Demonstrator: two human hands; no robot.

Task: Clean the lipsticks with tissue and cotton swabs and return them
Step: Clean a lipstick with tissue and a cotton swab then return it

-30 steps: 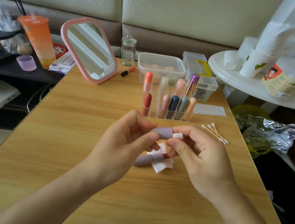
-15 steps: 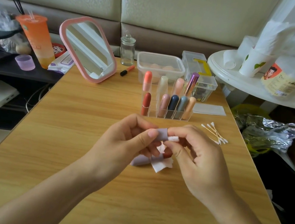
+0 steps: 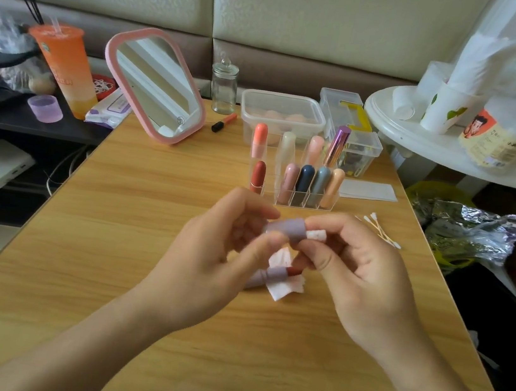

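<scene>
Table [image 3: 106,273]: organizer [image 3: 270,177], mirror [image 3: 154,84] behind cap [image 3: 285,229]; swabs [image 3: 381,229] right; lipstick [image 3: 275,272] on tissue [image 3: 283,290].

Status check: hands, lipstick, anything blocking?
Left hand grips lilac cap; right hand pinches tissue wad at its mouth. Uncapped lipstick lies on tissue sheet below. Nothing in the way.

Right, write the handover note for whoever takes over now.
Left hand grips the lilac cap.
Right hand pinches a tissue wad at its open end.
The open lilac lipstick, red tip out, lies on a tissue on the table.
Other lipsticks stand in the clear organizer; cotton swabs lie to its right.
Done: cap off.
Left: finish wiping the cap, recap, return it.
</scene>
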